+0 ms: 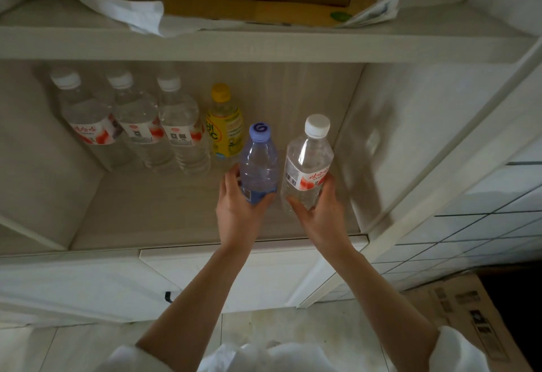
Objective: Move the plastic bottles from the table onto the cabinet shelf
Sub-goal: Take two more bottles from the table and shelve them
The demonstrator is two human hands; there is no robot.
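Risk noted: the blue bottle (259,163), held by the left hand (238,207), sits close beside the yellow bottle (224,125) at the end of the standing row, so a careless set-down could likely knock that row over. The right hand (318,206) grips the clear bottle (308,163) near the cabinet wall (410,137). Both arms reach forward over the shelf (146,210), fingers wrapped round the lower bodies, bottles upright.
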